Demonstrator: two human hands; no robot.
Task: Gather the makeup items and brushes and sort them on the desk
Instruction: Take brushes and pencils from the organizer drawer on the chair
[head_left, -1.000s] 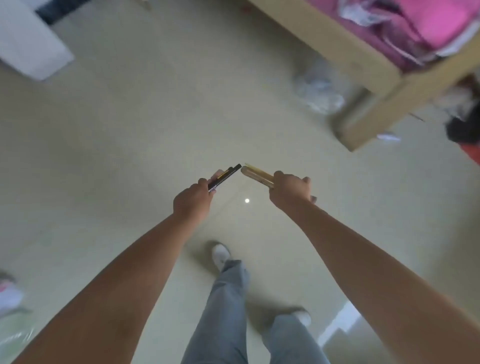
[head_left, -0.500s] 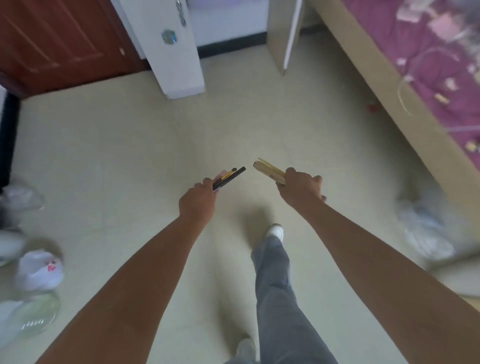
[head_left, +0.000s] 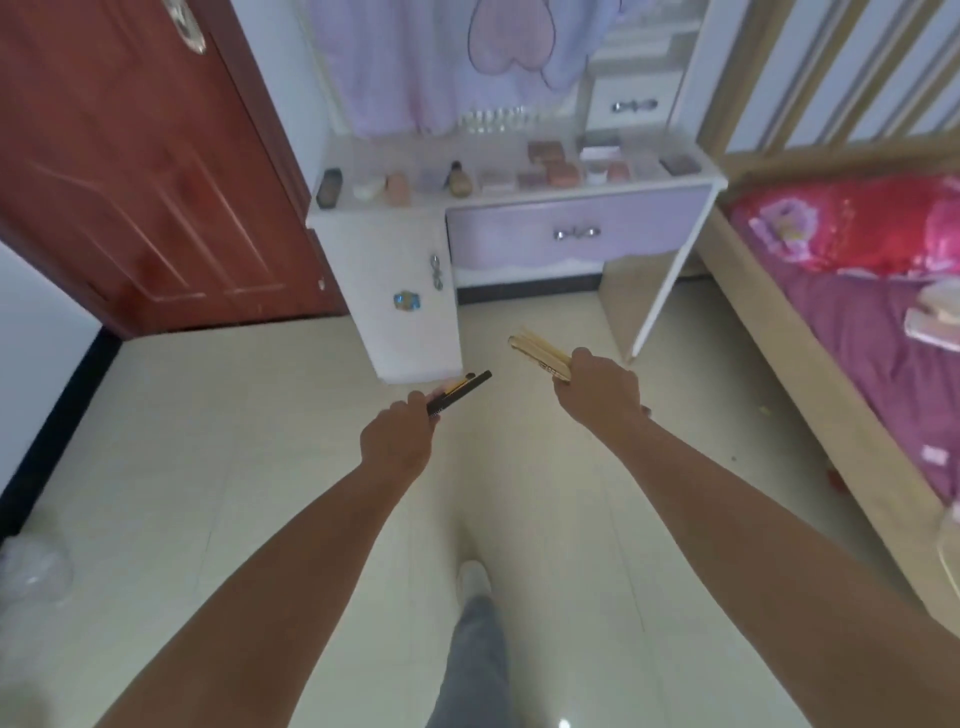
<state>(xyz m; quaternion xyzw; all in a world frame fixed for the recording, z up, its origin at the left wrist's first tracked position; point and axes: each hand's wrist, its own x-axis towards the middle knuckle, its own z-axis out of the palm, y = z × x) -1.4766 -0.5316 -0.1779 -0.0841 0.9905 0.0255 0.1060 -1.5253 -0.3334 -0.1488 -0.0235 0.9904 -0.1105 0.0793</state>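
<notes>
Ahead, a white and lilac desk (head_left: 519, 192) against the wall, top already crowded with blurred makeup items (head_left: 550, 169) (compacts and small pots, apparently). Nearer, over bare floor, right hand (head_left: 597, 389) curled round a bundle of pale wooden brush handles (head_left: 537, 353), left hand (head_left: 397, 441) clenched on a few thin dark pencils (head_left: 460, 392), one yellow-striped. Probably kept in separate fists for easier sorting on arrival. Both bundles well short of the desk, tips pointing toward it.
</notes>
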